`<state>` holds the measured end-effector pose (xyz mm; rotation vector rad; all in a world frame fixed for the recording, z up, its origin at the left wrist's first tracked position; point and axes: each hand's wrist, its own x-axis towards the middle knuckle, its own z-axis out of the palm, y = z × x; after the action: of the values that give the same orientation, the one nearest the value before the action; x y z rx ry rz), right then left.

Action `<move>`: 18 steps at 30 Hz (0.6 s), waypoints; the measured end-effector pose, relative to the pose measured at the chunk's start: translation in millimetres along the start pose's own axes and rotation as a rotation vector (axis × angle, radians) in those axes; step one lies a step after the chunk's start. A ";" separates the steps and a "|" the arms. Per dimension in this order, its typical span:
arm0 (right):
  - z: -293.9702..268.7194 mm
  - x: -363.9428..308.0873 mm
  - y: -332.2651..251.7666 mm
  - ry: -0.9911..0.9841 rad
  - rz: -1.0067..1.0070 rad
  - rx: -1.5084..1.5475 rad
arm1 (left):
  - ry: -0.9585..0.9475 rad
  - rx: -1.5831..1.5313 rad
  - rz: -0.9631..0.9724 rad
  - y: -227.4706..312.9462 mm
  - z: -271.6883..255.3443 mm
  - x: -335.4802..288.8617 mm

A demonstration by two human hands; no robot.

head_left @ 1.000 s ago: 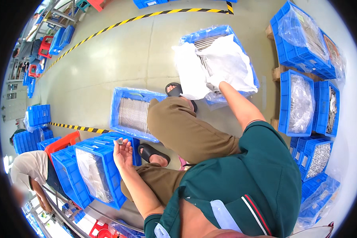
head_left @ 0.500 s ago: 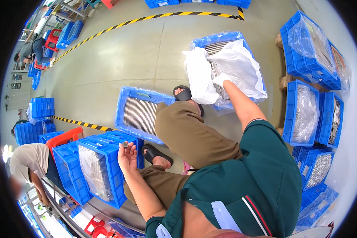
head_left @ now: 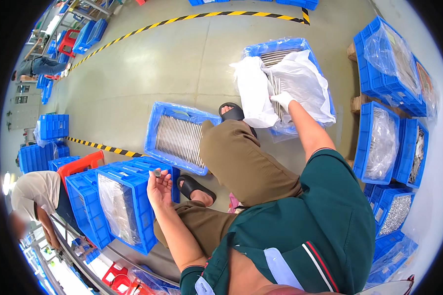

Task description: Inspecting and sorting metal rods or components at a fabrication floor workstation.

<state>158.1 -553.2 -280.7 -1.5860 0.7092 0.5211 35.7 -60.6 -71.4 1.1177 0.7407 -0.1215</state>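
Observation:
My right hand (head_left: pixel 283 100), in a white glove, is closed around several slim metal rods (head_left: pixel 275 84) over a blue plastic-lined box ahead on the right. White sheeting (head_left: pixel 253 91) is folded back around them and drapes over the box's near side. Further rows of grey rods (head_left: pixel 280 56) lie at that box's far end. Bare and palm up, my left hand (head_left: pixel 160 191) pinches a small dark roundish piece (head_left: pixel 157 173) at its fingertips; its exact kind is unclear. Beyond that hand, a lined blue box (head_left: pixel 151 129) holds neatly rowed metal rods (head_left: pixel 178 140).
Stacked blue crates (head_left: pixel 125 206) stand close by my left hand, beside a red stool (head_left: pixel 81 164). More crates of metal parts (head_left: pixel 379 142) line the right wall, some on pallets. A bent-over person (head_left: pixel 37 196) works at far left. Black-and-yellow tape (head_left: pixel 182 21) marks the floor.
My right hand has lifted slightly, and the rods in its grip now stand tilted and more visible above the glove. The whole view has shifted a little; my left hand keeps its pinch.

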 end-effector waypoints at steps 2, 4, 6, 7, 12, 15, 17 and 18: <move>0.0 1.3 3.2 0.049 -0.043 0.056 | 0.003 -0.016 -0.001 0.8 -1.6 -1.0; 3.0 0.1 6.2 0.047 -0.066 0.210 | -0.004 -0.003 0.023 1.5 -1.0 -4.0; 2.4 1.9 13.1 0.048 -0.083 0.367 | -0.010 -0.013 0.015 1.3 -0.6 -3.1; 1.5 2.6 16.1 0.064 -0.101 0.387 | -0.011 -0.005 0.018 1.3 -0.7 -3.0; -0.3 10.5 12.8 0.084 -0.070 0.523 | 0.004 -0.008 0.014 1.1 4.4 -6.9; -8.5 14.7 2.7 0.155 -0.046 0.549 | -0.001 -0.005 0.026 0.1 6.8 -7.4; -17.3 9.3 -6.6 0.136 -0.118 0.498 | 0.009 -0.008 0.026 0.0 6.9 -8.4; -16.5 3.4 -14.0 0.129 -0.120 0.493 | 0.014 -0.013 0.030 1.0 5.2 -10.1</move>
<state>169.2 -569.3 -270.9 -1.1939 0.7648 0.1374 31.0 -67.3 -63.5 1.1178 0.7363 -0.0832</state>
